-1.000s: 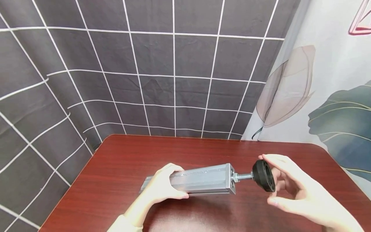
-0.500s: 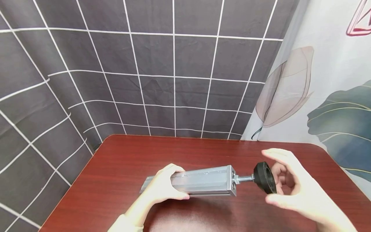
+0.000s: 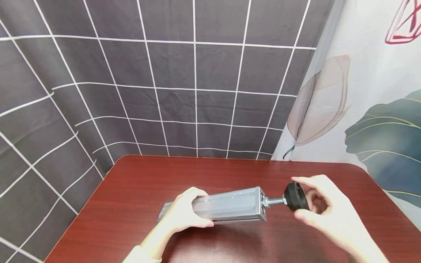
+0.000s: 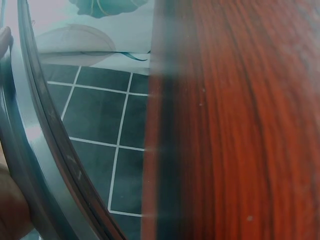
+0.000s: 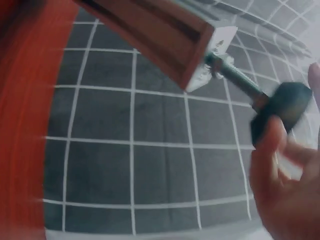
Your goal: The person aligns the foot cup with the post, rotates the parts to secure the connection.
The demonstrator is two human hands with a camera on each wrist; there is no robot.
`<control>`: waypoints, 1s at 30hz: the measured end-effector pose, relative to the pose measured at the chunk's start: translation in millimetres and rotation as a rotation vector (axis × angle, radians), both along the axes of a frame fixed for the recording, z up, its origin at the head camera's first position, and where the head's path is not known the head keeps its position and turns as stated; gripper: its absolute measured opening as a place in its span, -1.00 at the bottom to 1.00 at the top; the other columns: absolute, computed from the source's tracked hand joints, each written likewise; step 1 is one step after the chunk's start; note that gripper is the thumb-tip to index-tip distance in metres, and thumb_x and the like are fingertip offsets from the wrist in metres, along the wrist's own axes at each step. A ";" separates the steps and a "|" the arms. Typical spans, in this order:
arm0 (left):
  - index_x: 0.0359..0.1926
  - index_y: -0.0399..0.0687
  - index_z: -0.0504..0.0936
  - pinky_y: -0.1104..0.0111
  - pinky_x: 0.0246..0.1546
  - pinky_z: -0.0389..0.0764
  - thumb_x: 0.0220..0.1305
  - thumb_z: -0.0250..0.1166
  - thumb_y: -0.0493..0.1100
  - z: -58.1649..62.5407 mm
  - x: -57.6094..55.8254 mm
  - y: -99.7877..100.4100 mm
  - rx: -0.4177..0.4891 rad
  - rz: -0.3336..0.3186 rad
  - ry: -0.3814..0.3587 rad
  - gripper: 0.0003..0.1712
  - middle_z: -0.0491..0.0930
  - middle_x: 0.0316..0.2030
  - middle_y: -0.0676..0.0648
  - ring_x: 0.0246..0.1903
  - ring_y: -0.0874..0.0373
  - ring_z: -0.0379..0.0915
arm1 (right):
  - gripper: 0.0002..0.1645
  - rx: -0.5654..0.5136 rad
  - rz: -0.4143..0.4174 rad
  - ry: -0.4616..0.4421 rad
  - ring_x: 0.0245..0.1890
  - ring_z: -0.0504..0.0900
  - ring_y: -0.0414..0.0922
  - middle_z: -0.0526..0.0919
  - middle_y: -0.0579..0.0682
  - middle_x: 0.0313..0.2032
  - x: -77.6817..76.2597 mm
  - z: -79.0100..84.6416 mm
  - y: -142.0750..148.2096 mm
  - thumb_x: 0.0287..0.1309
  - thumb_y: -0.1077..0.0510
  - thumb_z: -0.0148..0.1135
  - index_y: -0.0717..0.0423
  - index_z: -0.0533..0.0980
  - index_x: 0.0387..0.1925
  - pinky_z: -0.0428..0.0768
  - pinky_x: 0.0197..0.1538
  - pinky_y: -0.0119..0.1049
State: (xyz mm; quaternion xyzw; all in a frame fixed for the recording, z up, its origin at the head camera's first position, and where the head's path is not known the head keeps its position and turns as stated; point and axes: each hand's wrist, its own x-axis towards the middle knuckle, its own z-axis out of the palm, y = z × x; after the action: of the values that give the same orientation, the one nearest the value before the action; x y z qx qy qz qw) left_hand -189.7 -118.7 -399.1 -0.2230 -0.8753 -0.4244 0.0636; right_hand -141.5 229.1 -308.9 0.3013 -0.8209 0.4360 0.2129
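Observation:
My left hand (image 3: pixel 185 212) grips a silver aluminium profile (image 3: pixel 230 205) around its middle, holding it lengthwise above the table. From the profile's right end plate a threaded rod (image 3: pixel 275 201) with a nut sticks out, bearing a black round levelling foot (image 3: pixel 295 196). At the foot's rim, the thumb and index finger of my right hand (image 3: pixel 332 208) pinch it from the right. In the right wrist view the thumb lies against the dark foot (image 5: pixel 285 107), somewhat blurred. Close up in the left wrist view, the profile (image 4: pixel 45 145) runs along the left side.
A reddish-brown wooden table (image 3: pixel 197 171) lies below both hands. Behind it hangs a dark grey curtain (image 3: pixel 217 65) with a white grid. To the right is a white curtain (image 3: pixel 358 73) with leaf prints.
The right hand's thumb and index finger, spread apart around the foot half a second ago, have closed in on its rim. The left hand keeps its grip; the view has shifted slightly.

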 end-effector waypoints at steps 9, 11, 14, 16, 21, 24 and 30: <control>-0.14 0.26 0.56 0.38 -0.18 0.46 -0.46 0.62 0.10 0.0 -3.3 -2.3 0.018 -0.029 0.027 -0.30 0.48 -0.26 0.35 -0.26 0.36 0.41 | -0.01 -0.263 0.462 -0.050 -0.50 0.45 -0.24 0.43 -0.03 -0.18 -14.7 -9.4 9.0 -0.43 0.56 0.41 0.43 0.26 0.21 0.35 -0.65 -0.37; -0.14 0.25 0.56 0.38 -0.18 0.46 -0.46 0.62 0.11 0.1 -2.7 -2.0 0.014 -0.026 0.024 -0.30 0.48 -0.26 0.34 -0.26 0.35 0.41 | -0.06 -0.286 0.360 -0.036 -0.50 0.45 -0.25 0.45 -0.04 -0.24 -16.1 -11.0 3.3 -0.49 0.52 0.46 0.40 0.35 0.13 0.38 -0.64 -0.44; -0.14 0.25 0.56 0.38 -0.18 0.46 -0.45 0.61 0.13 -0.1 -1.4 -1.6 0.008 -0.013 0.009 -0.30 0.47 -0.26 0.34 -0.26 0.36 0.41 | -0.06 -0.260 0.200 -0.080 -0.52 0.47 -0.27 0.52 -0.08 -0.31 -10.6 -8.2 -3.0 -0.50 0.54 0.46 0.32 0.37 0.13 0.42 -0.59 -0.45; -0.14 0.26 0.56 0.39 -0.18 0.46 -0.47 0.61 0.12 0.0 -0.5 -2.2 0.008 -0.003 0.001 -0.30 0.47 -0.26 0.35 -0.27 0.36 0.41 | 0.00 -0.223 0.227 -0.133 -0.49 0.51 -0.24 0.52 -0.05 -0.15 -6.5 -4.5 -3.0 -0.43 0.55 0.43 0.33 0.28 0.21 0.50 -0.52 -0.43; -0.15 0.25 0.56 0.38 -0.18 0.46 -0.47 0.62 0.11 1.4 -2.2 -3.7 0.016 -0.008 0.014 -0.30 0.48 -0.27 0.34 -0.26 0.35 0.41 | 0.07 -0.162 0.551 -0.156 -0.20 0.57 -0.12 0.00 0.22 0.33 -4.4 3.2 5.8 -0.28 0.65 0.28 0.54 -0.03 0.31 0.60 -0.29 -0.32; -0.15 0.27 0.55 0.37 -0.17 0.46 -0.46 0.62 0.11 2.5 -2.7 -4.5 0.015 -0.009 0.006 -0.31 0.48 -0.27 0.35 -0.26 0.36 0.41 | 0.01 -0.192 0.618 -0.158 -0.22 0.59 -0.12 0.24 0.25 0.21 -7.1 2.5 6.8 -0.28 0.76 0.15 0.59 -0.04 0.28 0.59 -0.34 -0.30; -0.14 0.29 0.55 0.37 -0.18 0.46 -0.46 0.61 0.13 2.0 -0.1 -4.8 0.004 0.000 -0.004 -0.30 0.47 -0.26 0.36 -0.25 0.36 0.41 | 0.05 -0.173 0.333 -0.086 -0.51 0.47 -0.27 0.49 -0.05 -0.27 -11.2 -0.7 0.2 -0.52 0.62 0.41 0.42 0.26 0.21 0.38 -0.62 -0.38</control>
State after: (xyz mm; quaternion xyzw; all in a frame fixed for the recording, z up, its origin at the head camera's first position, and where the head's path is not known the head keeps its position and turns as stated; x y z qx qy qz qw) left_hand -189.9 -123.5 -397.2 -0.2221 -0.8745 -0.4267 0.0621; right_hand -152.7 229.3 -309.6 0.3947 -0.7273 0.5466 0.1279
